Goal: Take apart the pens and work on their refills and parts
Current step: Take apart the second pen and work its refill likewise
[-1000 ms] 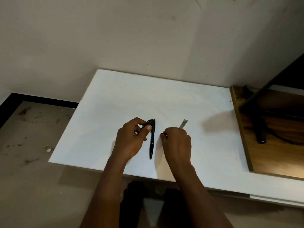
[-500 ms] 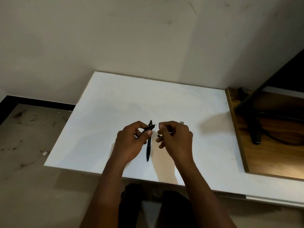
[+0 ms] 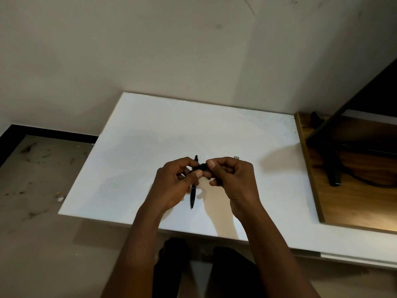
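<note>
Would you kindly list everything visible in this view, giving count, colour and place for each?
flat white table top: one, white, centre, set against the wall
slim black pen: one, black, lying on the table top between the hands
small black pen part: one, black, pinched between both hands above the pen
small grey piece: one, grey, showing just beyond the right hand, mostly hidden
brown wooden board: one, brown, right of the table top
black stand leg: one, black, on the wooden board
left hand: one, pinching the pen part
right hand: one, pinching the pen part
</note>
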